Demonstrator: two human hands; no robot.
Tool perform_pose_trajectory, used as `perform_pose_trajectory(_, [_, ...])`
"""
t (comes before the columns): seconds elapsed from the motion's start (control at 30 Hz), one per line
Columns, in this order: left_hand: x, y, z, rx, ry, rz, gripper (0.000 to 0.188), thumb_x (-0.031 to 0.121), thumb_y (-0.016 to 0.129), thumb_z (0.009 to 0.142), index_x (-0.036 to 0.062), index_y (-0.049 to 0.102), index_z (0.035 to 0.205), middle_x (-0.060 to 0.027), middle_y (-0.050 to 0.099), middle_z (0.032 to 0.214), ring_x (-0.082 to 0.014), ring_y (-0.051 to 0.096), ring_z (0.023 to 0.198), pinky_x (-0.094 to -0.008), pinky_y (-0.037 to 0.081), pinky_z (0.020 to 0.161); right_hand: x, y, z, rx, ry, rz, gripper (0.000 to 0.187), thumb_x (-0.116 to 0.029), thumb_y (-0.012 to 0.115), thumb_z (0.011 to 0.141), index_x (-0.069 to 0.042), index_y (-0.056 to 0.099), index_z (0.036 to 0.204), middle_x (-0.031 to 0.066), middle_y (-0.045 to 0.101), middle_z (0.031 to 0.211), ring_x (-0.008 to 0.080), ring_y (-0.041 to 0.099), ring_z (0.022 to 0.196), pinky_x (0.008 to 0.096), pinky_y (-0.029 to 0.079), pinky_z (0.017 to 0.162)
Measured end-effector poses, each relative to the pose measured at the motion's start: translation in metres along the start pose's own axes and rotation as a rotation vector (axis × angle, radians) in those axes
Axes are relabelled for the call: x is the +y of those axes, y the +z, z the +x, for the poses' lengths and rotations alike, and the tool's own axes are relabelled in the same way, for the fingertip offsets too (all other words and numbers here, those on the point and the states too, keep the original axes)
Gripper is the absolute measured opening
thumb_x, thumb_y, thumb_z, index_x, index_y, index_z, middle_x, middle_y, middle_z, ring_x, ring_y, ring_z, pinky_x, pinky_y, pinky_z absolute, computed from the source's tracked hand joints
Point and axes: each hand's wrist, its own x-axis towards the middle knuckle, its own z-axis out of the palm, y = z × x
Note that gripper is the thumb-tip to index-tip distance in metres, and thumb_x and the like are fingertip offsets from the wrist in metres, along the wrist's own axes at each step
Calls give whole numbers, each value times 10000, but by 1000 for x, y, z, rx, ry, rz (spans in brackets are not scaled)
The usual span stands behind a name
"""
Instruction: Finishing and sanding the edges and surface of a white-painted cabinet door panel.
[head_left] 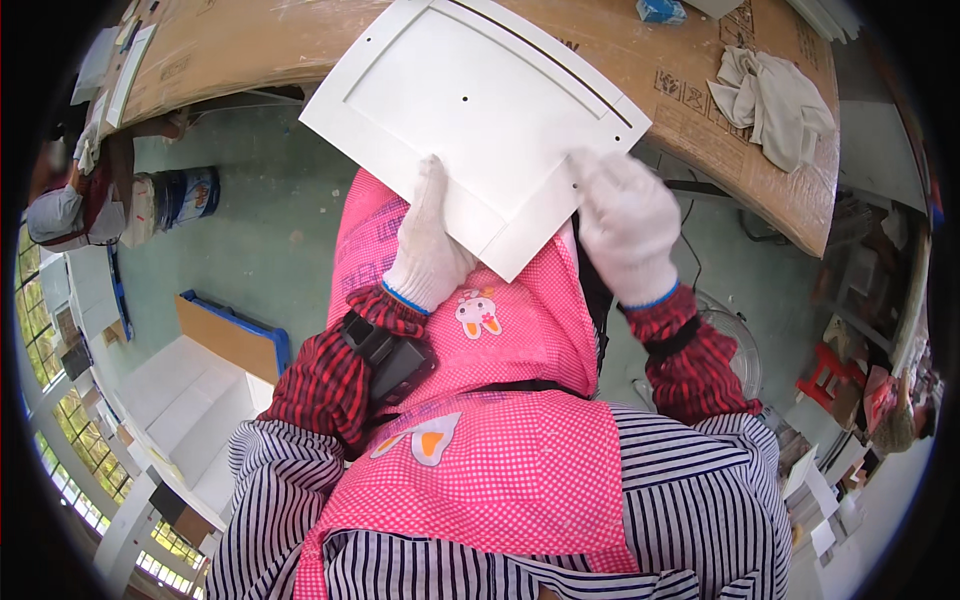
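A white panel [500, 140] with a recessed rectangle, several small dark holes and a dark groove along its far edge lies tilted over my lap and the table's near edge. My left hand [428, 240], in a white knit glove, grips its near left edge, thumb on top and fingers hidden underneath. At the panel's right edge is my right hand [625, 220], gloved the same way. Its fingers are curled together against the surface and partly blurred; whatever is in them is hidden.
The table [250, 50] is covered with brown cardboard under clear film. On its right lies a crumpled pale cloth [770, 105]; a small blue box [660, 11] is farther back. Another person [85, 205] is at the far left. A fan [735, 350] and red stool [832, 375] stand right.
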Motion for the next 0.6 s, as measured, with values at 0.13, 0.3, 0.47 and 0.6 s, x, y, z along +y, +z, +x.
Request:
perform_pose_trajectory(0.13, [0, -4, 14, -41, 48, 15, 629, 491, 428, 1114, 58, 338, 1562, -186, 497, 1518, -369, 533, 1386, -561, 499, 1101, -63, -1, -50, -204, -157, 232, 389, -70, 713, 772, -134, 747, 1154, 3, 531, 724, 200, 595, 639, 333, 495, 556])
perform_pose_trajectory(0.3, [13, 0, 26, -150, 55, 87, 616, 441, 391, 1132, -4, 314, 1551, -240, 502, 1505, -391, 568, 1356, -546, 547, 1069, -31, -4, -19, -145, -54, 333, 295, -79, 729, 830, -139, 757, 1117, 45, 571, 747, 221, 624, 665, 358, 500, 569])
perform_pose_trajectory(0.47, [14, 7, 37, -112, 59, 147, 637, 475, 379, 1127, -17, 348, 1530, -245, 548, 1458, -384, 631, 1278, -544, 603, 985, -2, -7, 9, 15, 264, 289, 221, -108, 727, 909, -130, 776, 1123, 86, 611, 782, 276, 653, 704, 367, 518, 633])
perform_pose_trajectory(0.6, [6, -4, 43, -127, -126, 273, 638, 497, 401, 1114, -20, 419, 1487, -238, 621, 1368, -370, 688, 1183, -523, 643, 897, 0, 1, 13, -120, 288, 396, 245, -108, 717, 901, -134, 773, 1138, 82, 593, 797, 287, 639, 725, 382, 511, 641])
